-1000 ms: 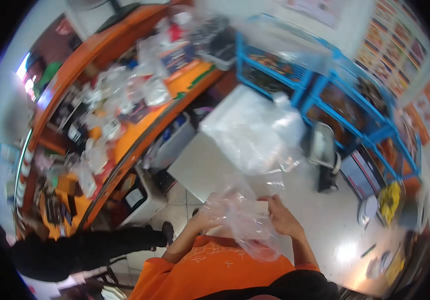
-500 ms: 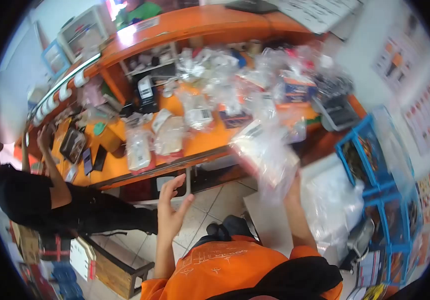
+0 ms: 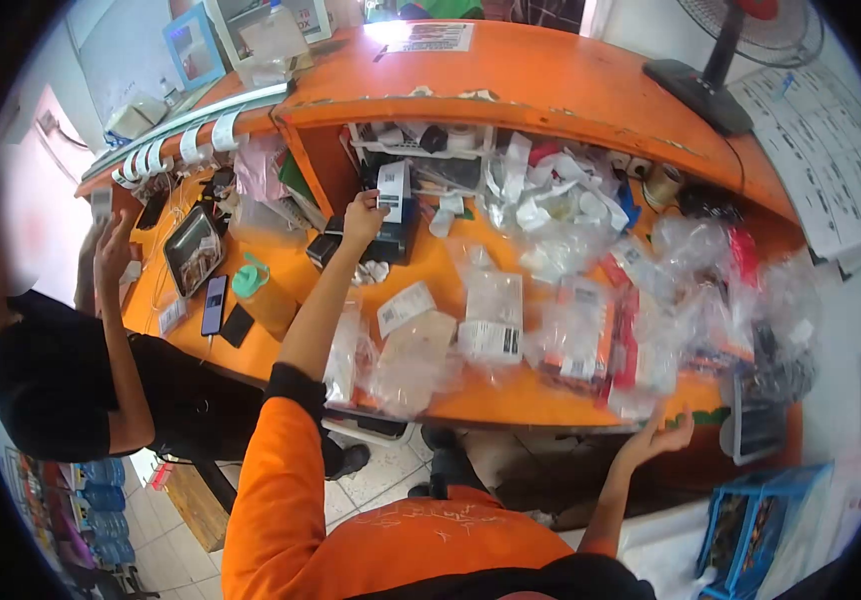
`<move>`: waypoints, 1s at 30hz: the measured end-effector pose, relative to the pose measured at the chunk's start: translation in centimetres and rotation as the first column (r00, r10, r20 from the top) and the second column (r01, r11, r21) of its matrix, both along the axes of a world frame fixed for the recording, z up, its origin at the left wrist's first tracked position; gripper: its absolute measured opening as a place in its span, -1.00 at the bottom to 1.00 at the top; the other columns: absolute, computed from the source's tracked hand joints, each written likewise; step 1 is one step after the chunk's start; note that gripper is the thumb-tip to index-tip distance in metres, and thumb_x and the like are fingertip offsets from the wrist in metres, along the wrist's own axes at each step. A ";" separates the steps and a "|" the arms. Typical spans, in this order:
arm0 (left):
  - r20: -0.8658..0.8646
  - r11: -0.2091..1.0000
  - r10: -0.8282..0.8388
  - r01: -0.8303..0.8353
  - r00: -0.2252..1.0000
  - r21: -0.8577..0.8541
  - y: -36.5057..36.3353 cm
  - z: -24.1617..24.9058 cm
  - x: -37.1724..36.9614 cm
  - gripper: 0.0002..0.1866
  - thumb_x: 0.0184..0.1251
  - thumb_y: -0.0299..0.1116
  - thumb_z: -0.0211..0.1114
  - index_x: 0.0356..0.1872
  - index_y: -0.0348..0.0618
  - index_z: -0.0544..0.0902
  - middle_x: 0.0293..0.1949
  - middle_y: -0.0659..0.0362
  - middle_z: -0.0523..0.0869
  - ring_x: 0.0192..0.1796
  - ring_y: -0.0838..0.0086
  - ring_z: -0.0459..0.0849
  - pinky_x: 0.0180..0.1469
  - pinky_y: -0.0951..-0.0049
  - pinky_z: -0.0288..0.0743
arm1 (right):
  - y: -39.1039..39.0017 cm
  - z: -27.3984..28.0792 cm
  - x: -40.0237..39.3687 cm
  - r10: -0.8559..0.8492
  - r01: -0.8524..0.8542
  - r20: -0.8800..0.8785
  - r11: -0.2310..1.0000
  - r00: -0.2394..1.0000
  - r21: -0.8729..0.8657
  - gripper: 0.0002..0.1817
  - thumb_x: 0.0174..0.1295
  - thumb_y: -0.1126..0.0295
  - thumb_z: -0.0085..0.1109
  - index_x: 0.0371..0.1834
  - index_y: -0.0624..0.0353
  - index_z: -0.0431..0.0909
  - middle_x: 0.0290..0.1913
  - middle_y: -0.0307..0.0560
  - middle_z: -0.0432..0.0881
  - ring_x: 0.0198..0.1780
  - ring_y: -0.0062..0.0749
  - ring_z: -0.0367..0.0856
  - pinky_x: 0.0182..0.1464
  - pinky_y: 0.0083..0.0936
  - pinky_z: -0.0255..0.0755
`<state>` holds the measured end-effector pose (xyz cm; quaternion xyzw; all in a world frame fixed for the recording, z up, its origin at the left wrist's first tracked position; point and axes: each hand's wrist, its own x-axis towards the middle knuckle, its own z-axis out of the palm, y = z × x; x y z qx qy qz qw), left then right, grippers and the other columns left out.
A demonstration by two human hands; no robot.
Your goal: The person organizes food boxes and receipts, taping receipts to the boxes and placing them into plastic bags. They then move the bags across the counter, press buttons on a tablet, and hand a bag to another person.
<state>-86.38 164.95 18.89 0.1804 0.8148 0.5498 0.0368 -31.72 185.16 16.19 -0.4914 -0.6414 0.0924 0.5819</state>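
My left hand (image 3: 362, 219) reaches to the black label printer (image 3: 401, 238) at the back of the desk. Its fingers are closed on the edge of a white printed label (image 3: 393, 187) that stands up from the printer. By the desk's front edge, my right hand (image 3: 657, 442) is open, palm up, fingers apart, with nothing in it. Just above it lies a clear plastic packet (image 3: 651, 350) with red and white contents. Other bagged parcels, one with a barcode label (image 3: 492, 340), lie in a row along the orange desk (image 3: 451, 405).
At left stands a person in black (image 3: 56, 380), hands raised, beside a phone (image 3: 214, 305), an orange bottle with a green lid (image 3: 266, 300) and a black tray (image 3: 194, 250). A fan (image 3: 721, 60) stands on the upper counter. Blue crates (image 3: 761, 530) are at lower right.
My right hand has let go of the plastic packet, now on the desk. My left hand has moved forward to the printer's label. The view has turned toward the desk.
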 end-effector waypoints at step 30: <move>-0.122 0.744 -0.165 0.043 0.979 -0.667 3.3 -4.3 -4.0 0.13 -0.45 -0.14 0.63 0.35 0.14 0.22 0.18 -0.22 0.24 0.25 -0.17 0.23 0.31 0.13 0.22 | -7.1 8.9 -24.4 0.951 -0.931 -0.162 0.207 0.263 -0.300 -0.83 0.12 0.54 0.13 -0.20 0.23 0.50 -0.22 -0.02 0.53 -0.09 -0.18 0.49 -0.01 -0.35 0.35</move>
